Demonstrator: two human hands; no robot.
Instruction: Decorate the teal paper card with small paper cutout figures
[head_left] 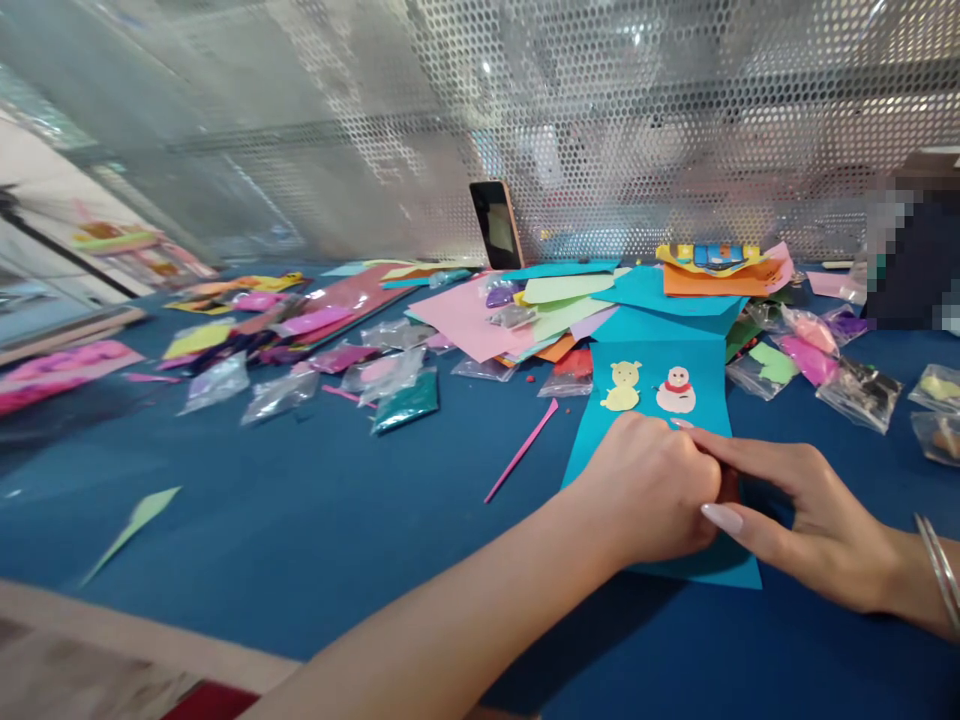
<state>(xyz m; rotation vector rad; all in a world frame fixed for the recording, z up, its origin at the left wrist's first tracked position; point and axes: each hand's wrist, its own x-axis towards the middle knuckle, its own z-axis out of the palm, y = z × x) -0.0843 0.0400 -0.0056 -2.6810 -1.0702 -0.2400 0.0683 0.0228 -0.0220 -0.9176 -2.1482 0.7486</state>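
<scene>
A bright blue sheet of paper point(675, 570) lies on the table, its far part running under other papers. On it sit a pale yellow bear-shaped figure point(623, 388) and a pinkish-white snowman figure point(676, 390) with a red scarf. My left hand point(656, 485) is closed over the middle of the sheet, its fingertips turned away and hidden, so what it holds cannot be made out. From the right, my right hand point(817, 530) reaches in with index finger and thumb apart on either side of my left hand's knuckles. A pink plastic stick point(521, 450) lies left of the sheet.
Coloured papers point(562, 300) and clear bags of modelling material point(406, 400) spread along the back of the blue table point(315, 530). A phone point(496, 225) leans against the perforated metal panel point(360, 130). A green paper scrap point(135, 528) lies at left, more small bags point(859, 390) at right.
</scene>
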